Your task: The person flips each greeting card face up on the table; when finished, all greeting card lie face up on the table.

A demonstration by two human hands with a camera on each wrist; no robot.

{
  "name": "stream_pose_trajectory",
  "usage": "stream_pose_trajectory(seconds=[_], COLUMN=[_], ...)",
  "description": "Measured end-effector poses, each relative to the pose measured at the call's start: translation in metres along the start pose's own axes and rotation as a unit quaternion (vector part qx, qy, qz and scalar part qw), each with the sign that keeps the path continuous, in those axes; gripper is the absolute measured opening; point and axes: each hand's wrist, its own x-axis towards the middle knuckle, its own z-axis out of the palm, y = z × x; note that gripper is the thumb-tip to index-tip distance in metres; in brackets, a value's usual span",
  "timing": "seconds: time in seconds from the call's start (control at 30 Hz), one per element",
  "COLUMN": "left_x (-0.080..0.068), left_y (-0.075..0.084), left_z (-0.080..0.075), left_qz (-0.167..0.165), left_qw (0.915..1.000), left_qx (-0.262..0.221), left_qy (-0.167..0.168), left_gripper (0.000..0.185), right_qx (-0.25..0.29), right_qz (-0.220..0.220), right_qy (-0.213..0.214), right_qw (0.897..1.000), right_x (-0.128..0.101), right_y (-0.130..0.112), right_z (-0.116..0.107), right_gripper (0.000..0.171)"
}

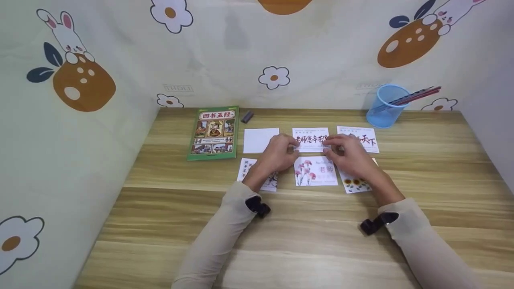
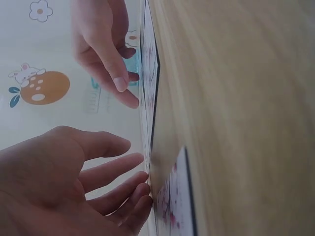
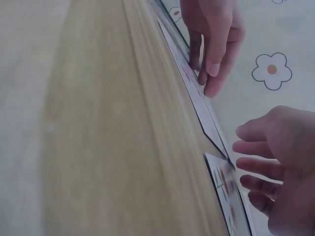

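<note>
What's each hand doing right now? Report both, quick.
Left hand: open, relaxed fingers touching the middle card.
Right hand: open, relaxed fingers touching the same card.

Matt paper cards point(image 1: 311, 139) on a smooth wood-grain table point(image 1: 305, 233); translucent plastic cup point(image 1: 386, 105); glossy book cover point(image 1: 213, 132).

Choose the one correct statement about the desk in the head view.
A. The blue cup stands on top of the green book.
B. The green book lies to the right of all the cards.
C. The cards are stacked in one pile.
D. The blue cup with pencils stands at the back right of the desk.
D: the blue cup with pencils stands back right, while the green book lies left of the spread-out cards.
</note>
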Motion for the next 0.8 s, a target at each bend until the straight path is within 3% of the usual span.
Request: stream_pose_trajectory(seconds=[0.13,0.3,0.6,0.8], left_x=[0.000,0.000,0.000,-0.007], left_y=[0.001,0.001,0.000,-0.004], left_z=[0.000,0.001,-0.007,-0.021], left_qz=[0.000,0.004,-0.004,-0.028], left_qw=[0.9997,0.9997,0.9981,0.9961], left_qx=[0.014,0.019,-0.027,-0.038], left_qy=[-0.018,-0.014,0.055,0.075], left_gripper=[0.028,0.028,0.034,0.036], right_qx=[-0.001,-0.003,0.008,0.040], right_qz=[0.016,0.021,0.001,-0.015], right_qy=[-0.015,-0.019,0.005,0.019], right_qw=[1.000,1.000,1.000,0.999], right_x=[-0.001,0.000,0.002,0.002], right_y=[0.001,0.001,-0.001,-0.010], right_z=[0.001,0.001,0.002,0.009], right_gripper=[0.032,0.033,0.032,0.030])
